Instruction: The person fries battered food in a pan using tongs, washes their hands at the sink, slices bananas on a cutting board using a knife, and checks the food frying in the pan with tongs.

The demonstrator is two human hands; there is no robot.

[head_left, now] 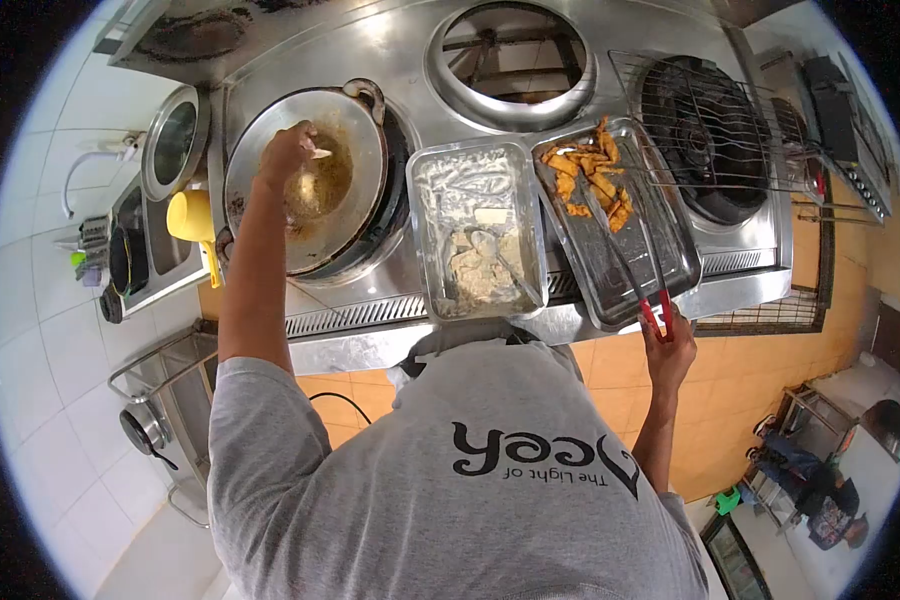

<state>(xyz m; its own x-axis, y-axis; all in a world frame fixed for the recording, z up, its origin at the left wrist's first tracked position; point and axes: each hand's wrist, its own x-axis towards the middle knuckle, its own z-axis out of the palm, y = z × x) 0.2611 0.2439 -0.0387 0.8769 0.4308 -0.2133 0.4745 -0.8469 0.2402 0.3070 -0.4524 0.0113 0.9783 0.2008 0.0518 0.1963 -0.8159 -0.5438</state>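
Over the wok at the left, my left hand is closed on a small pale piece of food. Oil lies in the wok below, with a pale, bubbling patch in it. My right hand grips the red handles of metal tongs. The tong tips reach the browned fried pieces in the right metal tray. Beside it, a second metal tray holds pale flour or batter, coated pieces and a spoon-like utensil.
An empty burner ring is behind the trays. A wire rack lies over the dark right burner. A yellow dipper and a sink are at the left. Another person is far off at the lower right.
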